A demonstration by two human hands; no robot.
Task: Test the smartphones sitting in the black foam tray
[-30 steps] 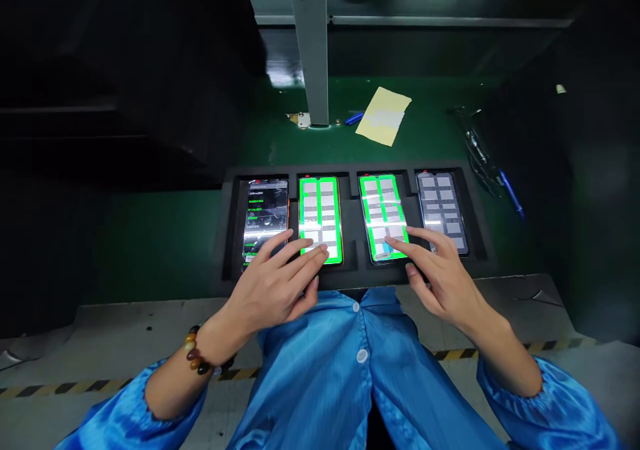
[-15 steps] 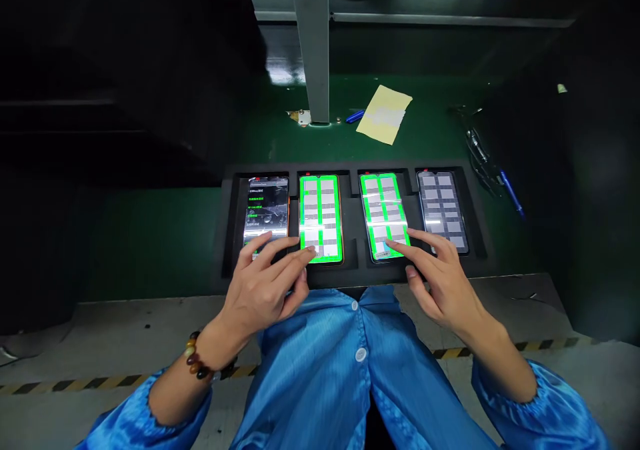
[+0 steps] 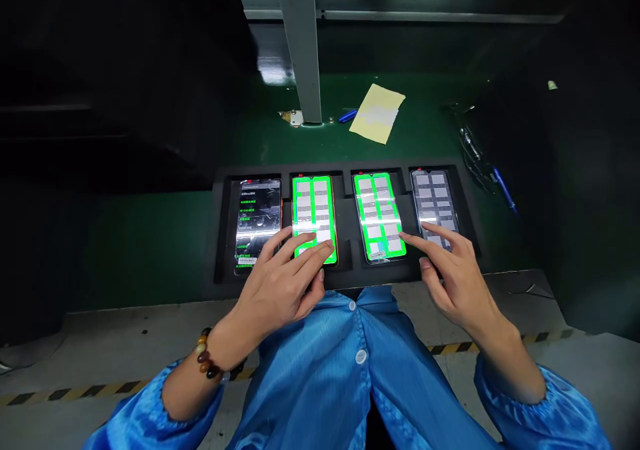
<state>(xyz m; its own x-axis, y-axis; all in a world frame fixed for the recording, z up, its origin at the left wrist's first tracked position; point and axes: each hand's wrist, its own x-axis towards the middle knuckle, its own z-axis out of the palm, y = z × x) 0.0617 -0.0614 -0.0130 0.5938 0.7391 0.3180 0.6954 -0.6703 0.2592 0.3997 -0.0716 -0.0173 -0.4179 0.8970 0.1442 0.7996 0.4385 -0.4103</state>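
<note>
Head view: at the left, the green desk runs under a long black tray, and the four smartphones before you lie face up, each in its own recess of it. You wear a beaded bracelet on the left wrist. The leftmost smartphone shows lines of green and white text on a dark screen, its lower right corner partly behind your left hand. That hand's grip is loosely spread, palm down, pinching nothing, with fingertips over the lower half of the second smartphone, which shows grey blocks framed in bright green. With fingers reaching across two phones, a trailing knuckle or fingertip could set off an unwanted touch on the dark screen.

Next comes the third smartphone, also green-framed, with your right index fingertip at its right edge. Your right hand has its thumb apart from the fingers, so this grip is spread too and pinches nothing; its middle finger lies over the fourth smartphone, whose grid is grey. Whether either hand's fingertips press the glass or hover just above it, you cannot quite tell from this angle. A sideways slip there might miss the intended block, and glare bands across the screens could make you misread one.
</note>
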